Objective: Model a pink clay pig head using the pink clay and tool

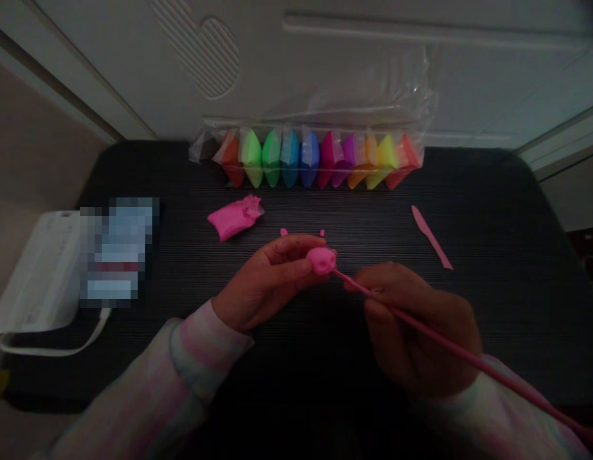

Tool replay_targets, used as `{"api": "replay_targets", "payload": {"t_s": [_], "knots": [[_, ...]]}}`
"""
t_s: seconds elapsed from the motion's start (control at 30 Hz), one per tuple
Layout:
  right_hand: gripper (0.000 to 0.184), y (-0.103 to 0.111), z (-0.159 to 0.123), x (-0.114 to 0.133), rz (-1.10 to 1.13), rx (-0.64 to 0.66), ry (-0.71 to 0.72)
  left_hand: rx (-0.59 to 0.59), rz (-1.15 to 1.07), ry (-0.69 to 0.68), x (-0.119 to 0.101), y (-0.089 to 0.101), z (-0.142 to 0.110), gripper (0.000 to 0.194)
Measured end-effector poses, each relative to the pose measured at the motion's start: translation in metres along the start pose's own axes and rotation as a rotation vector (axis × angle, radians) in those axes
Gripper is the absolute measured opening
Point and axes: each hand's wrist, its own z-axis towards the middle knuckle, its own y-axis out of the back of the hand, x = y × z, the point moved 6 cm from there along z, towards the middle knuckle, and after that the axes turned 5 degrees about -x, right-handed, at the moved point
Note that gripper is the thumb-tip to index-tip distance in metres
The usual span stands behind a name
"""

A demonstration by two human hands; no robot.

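Note:
My left hand [272, 275] pinches a small pink clay ball [319, 260] between thumb and fingers. Round dents mark the ball's right side. In my right hand [416, 326] is a long, thin pink modelling tool [435, 337], held like a pen. Its narrow tip meets the ball's right edge; whether it presses in, I cannot tell. Just beyond my left hand lie two small pink clay bits [284, 232]. An opened pink clay packet [234, 217] rests farther to the left.
A clear plastic bag [373, 102] with several coloured clay packets [290, 160] lies along the back of the black table [181, 185]. A pink plastic knife [431, 236] is at right. On the left are a phone [121, 249], a white power bank [42, 268] and a cable [52, 351].

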Motion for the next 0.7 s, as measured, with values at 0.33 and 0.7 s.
{"api": "replay_targets", "payload": {"t_s": [0.33, 0.7], "knots": [[0.011, -0.0016, -0.0006, -0.0004, -0.028, 0.034, 0.005, 0.005, 0.003, 0.007, 0.0010, -0.0017, -0.0002, 0.020], [0.006, -0.0046, 0.0004, -0.0018, -0.083, 0.049, 0.043, -0.009, 0.002, 0.002, 0.0016, -0.0021, 0.0005, 0.020]]}}
